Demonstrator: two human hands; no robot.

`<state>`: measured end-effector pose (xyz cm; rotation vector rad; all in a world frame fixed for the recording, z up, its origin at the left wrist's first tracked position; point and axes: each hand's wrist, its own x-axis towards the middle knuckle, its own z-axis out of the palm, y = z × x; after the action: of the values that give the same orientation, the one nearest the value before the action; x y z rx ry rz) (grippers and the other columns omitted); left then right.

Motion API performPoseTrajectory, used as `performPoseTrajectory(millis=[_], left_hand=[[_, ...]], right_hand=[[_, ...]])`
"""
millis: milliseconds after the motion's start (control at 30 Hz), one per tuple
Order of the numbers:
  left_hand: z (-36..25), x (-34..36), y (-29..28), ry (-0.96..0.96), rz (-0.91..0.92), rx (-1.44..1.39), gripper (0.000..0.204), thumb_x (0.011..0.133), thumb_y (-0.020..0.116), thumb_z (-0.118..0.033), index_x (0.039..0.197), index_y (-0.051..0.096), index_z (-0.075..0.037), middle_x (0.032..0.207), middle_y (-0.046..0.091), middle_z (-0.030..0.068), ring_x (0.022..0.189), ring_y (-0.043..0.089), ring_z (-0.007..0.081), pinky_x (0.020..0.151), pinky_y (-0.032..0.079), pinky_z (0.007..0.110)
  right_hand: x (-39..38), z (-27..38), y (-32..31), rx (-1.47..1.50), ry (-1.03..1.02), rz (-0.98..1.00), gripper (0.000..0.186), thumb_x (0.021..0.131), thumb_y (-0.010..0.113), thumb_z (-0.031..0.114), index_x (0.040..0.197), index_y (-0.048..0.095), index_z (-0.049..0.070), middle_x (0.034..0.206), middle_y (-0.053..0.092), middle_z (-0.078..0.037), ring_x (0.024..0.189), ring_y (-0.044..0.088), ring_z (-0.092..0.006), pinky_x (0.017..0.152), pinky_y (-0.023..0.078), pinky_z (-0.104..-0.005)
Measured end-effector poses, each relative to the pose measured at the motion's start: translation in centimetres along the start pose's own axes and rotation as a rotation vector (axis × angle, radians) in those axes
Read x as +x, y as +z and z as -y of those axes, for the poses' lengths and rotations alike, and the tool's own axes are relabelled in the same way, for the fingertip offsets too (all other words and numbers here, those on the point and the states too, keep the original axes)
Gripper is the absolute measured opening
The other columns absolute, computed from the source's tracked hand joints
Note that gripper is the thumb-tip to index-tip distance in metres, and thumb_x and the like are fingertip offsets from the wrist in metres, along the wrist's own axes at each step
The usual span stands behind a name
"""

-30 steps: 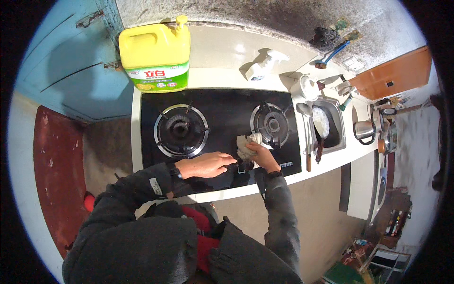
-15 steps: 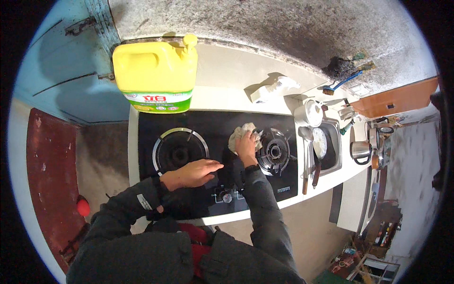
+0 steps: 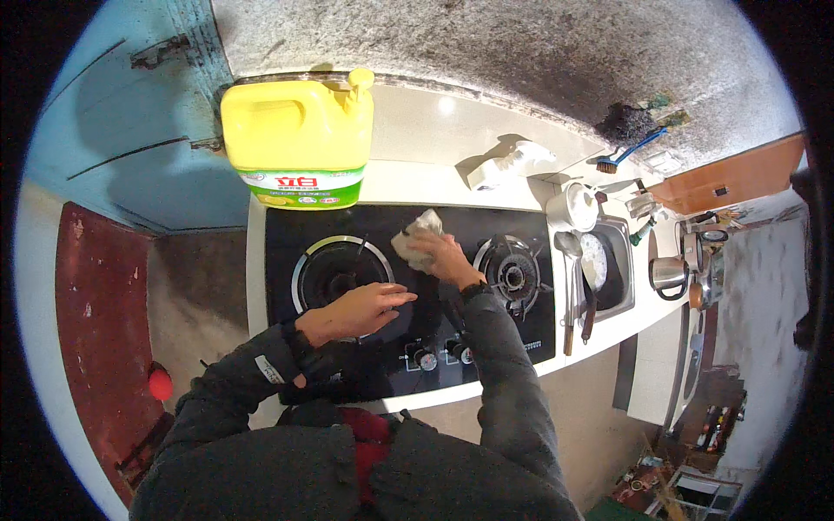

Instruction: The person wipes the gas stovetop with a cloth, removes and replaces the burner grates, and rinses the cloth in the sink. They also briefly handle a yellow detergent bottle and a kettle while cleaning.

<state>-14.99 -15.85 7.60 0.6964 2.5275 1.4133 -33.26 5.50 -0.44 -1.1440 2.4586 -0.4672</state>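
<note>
Pressing a cloth (image 3: 415,240) in our closed right hand (image 3: 445,260) onto the stove (image 3: 434,326), we rest our open, empty left hand (image 3: 360,310) flat.

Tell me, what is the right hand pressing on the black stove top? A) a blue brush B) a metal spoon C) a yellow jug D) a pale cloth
D: the right hand has its fingers on a crumpled pale cloth, which lies on the black stove top between the two burners, while the yellow jug stands apart behind the stove.
</note>
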Motion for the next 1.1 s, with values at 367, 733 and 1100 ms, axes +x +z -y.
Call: performPoseTrajectory(millis=[367, 733, 1100], left_hand=[[-3.8, -2.3, 1.9, -0.039, 0.192, 0.126, 0.044, 0.096, 0.055, -0.018, 0.139, 0.049, -0.012, 0.140, 0.048, 0.0188, 0.127, 0.048, 0.0354, 0.106, 0.041, 0.043], [-3.6, -5.9, -5.2, -0.103, 0.013, 0.237, 0.041, 0.091, 0.060, -0.013, 0.131, 0.055, -0.008, 0.136, 0.052, 0.0160, 0.121, 0.053, 0.0353, 0.101, 0.045, 0.041], [-6.8, -13.9, -10.2, -0.275, -0.212, 0.408, 0.045, 0.093, 0.058, -0.013, 0.137, 0.050, -0.009, 0.138, 0.051, 0.0175, 0.128, 0.048, 0.0355, 0.107, 0.040, 0.041]], right_hand=[[-12.6, 2.2, 0.6, 0.097, 0.010, 0.075, 0.058, 0.067, 0.070, 0.003, 0.122, 0.065, 0.021, 0.132, 0.058, -0.007, 0.123, 0.053, -0.0288, 0.102, 0.044, -0.0411], [-13.2, 4.3, 2.5, 0.271, 0.325, -0.073, 0.067, 0.072, 0.076, 0.020, 0.134, 0.055, 0.006, 0.130, 0.058, -0.020, 0.122, 0.055, -0.0337, 0.103, 0.044, -0.0383], [-10.7, 3.9, 5.3, 0.119, 0.381, -0.173, 0.060, 0.068, 0.079, 0.030, 0.119, 0.062, 0.003, 0.106, 0.067, -0.023, 0.100, 0.064, -0.0376, 0.086, 0.051, -0.0462]])
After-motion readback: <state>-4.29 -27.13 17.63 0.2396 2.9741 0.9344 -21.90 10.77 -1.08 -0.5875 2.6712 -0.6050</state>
